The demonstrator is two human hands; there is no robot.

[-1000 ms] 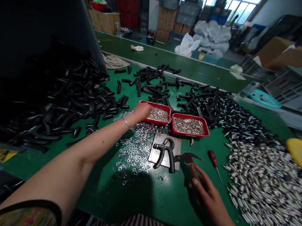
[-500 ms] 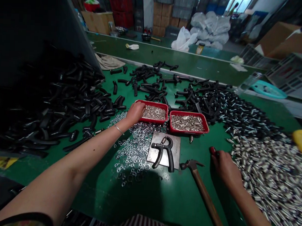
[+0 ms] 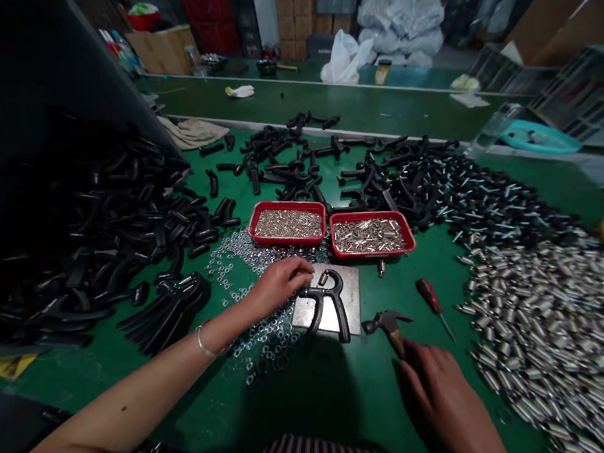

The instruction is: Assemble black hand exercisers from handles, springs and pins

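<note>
On a square metal plate [image 3: 303, 315] lies a black hand gripper [image 3: 335, 301] with a small spring near its top. My left hand [image 3: 282, 282] is at the plate's left edge, fingertips pinched together beside the hand gripper; anything between them is too small to make out. My right hand [image 3: 440, 379] is closed around the wooden handle of a claw hammer [image 3: 390, 324], just below its head. A red-handled screwdriver [image 3: 432, 297] lies on the table beyond that hand. Behind the plate stand two red trays, one with tiny metal parts [image 3: 287, 240] and one with metal pins [image 3: 373, 254].
Loose metal rings [image 3: 272, 339] spread left of the plate. Silver springs [image 3: 542, 330] are heaped on the right, below black parts with metal rods [image 3: 488, 194]. A large tipped bin [image 3: 84, 43] spills black handles on the left, near a stack of assembled hand grippers [image 3: 171, 307].
My left hand has left the tray of tiny parts and come to the hand gripper on the plate. My right hand has let go of the screwdriver and taken the hammer's handle.
</note>
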